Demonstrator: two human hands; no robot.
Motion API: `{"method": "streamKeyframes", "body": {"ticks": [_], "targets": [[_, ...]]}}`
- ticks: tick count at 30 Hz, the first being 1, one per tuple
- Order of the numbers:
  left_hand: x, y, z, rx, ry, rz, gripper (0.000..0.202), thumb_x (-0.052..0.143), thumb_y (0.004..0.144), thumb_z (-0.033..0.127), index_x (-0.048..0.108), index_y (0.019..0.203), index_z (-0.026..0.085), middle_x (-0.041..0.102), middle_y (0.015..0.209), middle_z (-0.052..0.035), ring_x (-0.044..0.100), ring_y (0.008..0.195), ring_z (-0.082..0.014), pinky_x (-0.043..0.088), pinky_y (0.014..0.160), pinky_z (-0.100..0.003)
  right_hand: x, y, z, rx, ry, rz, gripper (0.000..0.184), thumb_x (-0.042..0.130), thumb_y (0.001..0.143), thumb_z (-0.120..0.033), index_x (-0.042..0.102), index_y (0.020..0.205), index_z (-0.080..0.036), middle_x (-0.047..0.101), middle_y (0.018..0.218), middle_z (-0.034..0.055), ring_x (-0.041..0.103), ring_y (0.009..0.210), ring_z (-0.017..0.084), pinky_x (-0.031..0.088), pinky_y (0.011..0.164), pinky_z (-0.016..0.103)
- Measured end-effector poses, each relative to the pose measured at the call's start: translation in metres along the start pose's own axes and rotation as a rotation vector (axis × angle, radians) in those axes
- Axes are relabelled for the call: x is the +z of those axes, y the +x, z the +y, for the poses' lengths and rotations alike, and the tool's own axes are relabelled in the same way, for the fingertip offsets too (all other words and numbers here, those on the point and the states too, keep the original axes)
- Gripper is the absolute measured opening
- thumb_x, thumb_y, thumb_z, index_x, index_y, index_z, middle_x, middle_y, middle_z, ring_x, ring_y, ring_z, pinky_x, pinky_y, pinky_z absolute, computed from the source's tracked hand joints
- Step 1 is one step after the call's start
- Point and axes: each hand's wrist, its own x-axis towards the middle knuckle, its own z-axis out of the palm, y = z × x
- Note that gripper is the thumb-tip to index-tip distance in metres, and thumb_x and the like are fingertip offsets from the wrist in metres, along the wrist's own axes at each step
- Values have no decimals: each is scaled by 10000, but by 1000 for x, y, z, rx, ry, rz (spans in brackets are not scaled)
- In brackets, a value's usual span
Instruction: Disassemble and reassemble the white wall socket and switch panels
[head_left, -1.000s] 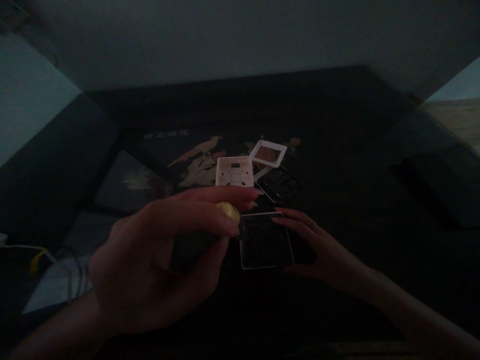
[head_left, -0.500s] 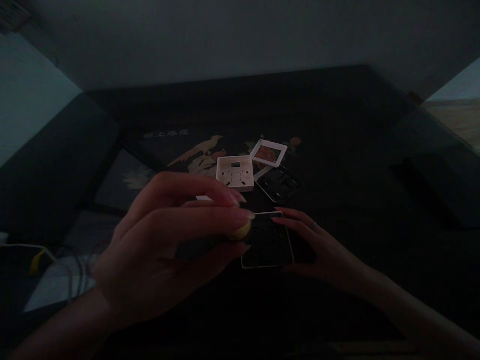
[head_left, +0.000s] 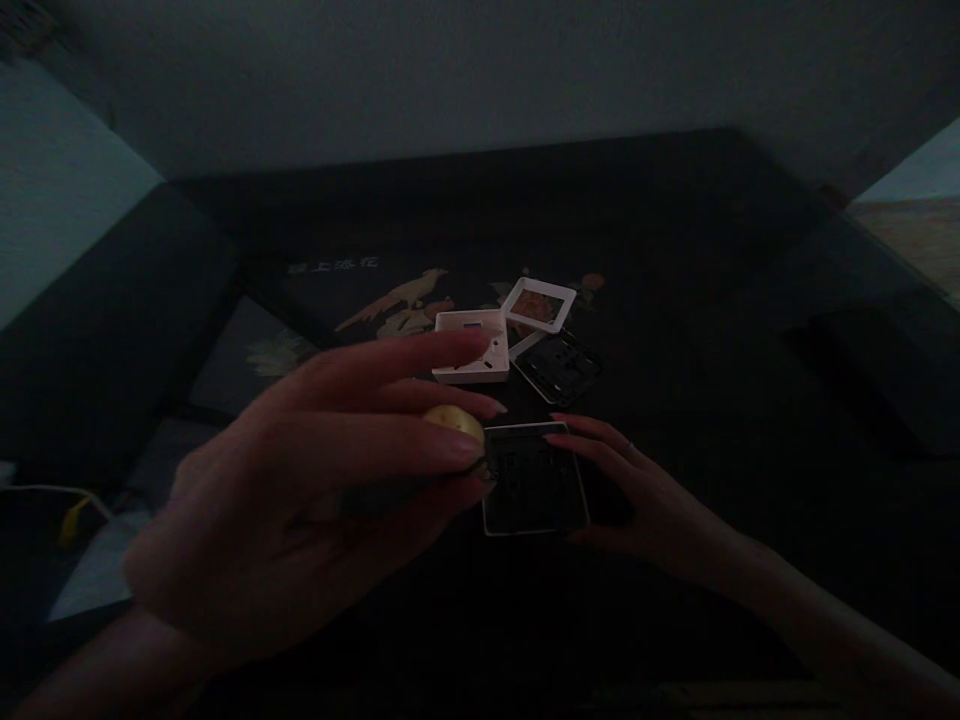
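The scene is very dim. My left hand (head_left: 315, 500) is raised over the dark table (head_left: 712, 330), fingers curled round a tool with a dark shaft and a yellow rounded end (head_left: 456, 424), its tip at the left edge of a dark square switch plate (head_left: 534, 478). My right hand (head_left: 645, 495) rests on the table with fingers stretched flat against that plate's right side. Behind lie a white square switch cover (head_left: 474, 355), a white empty frame (head_left: 538, 305) and a dark inner plate (head_left: 559, 366).
The tabletop carries a painted bird-and-flower picture (head_left: 397, 300) with light characters. Cables and a pale sheet (head_left: 82, 560) lie at the lower left. A dark rectangular object (head_left: 877, 370) sits at the right. A pale wall stands behind.
My left hand has turned about the yellow-ended tool, its fingers shifting and the yellow end rising and falling. My right hand and the dark plate have stayed put.
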Motion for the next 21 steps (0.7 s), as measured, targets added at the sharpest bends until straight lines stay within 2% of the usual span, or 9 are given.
{"method": "streamKeyframes", "body": {"ticks": [3,6,9,11,14,18,21], "targets": [[-3,3,0,60,25,-69,295,738,838,177,667,1091,309,670,1265,36,734,942,-165,671,713,-292,0,0,0,-3,4,6,784,756,816,-287,317,1461,-365,328,1572,119,415,1422,322,426,1106,563],[-4,4,-1,84,58,-61,124,747,854,283,667,947,300,721,1149,42,736,868,-155,668,644,-280,0,0,0,-2,7,7,786,757,813,-294,320,1463,-367,323,1577,121,413,1422,333,426,1104,569],[-3,4,-3,60,-17,-67,116,721,865,188,638,888,265,736,1146,43,745,903,-162,674,679,-284,1,0,1,-4,5,12,796,753,816,-296,312,1475,-371,323,1580,116,416,1420,331,418,1109,572],[-2,4,-3,30,-55,-92,196,685,858,111,644,983,256,742,1170,34,757,927,-178,684,714,-293,1,-1,2,-6,4,13,798,751,814,-296,316,1479,-372,331,1579,111,426,1414,329,428,1104,564],[-2,6,1,34,-2,-107,277,633,861,99,645,1087,259,740,1196,21,768,918,-192,691,717,-294,1,-1,2,-5,7,13,796,755,811,-295,323,1475,-376,335,1579,105,429,1413,323,434,1105,545],[-5,7,0,51,57,-66,234,716,814,186,676,1019,291,726,1180,7,748,863,-207,679,678,-356,1,0,1,15,16,13,838,769,804,-309,282,1482,-381,331,1579,111,422,1419,315,420,1116,546],[-6,5,-3,38,100,11,261,791,775,193,701,993,305,704,1071,17,697,836,-168,641,641,-310,2,0,0,29,19,16,893,768,804,-315,223,1509,-377,347,1573,121,421,1421,312,409,1120,559]]}}
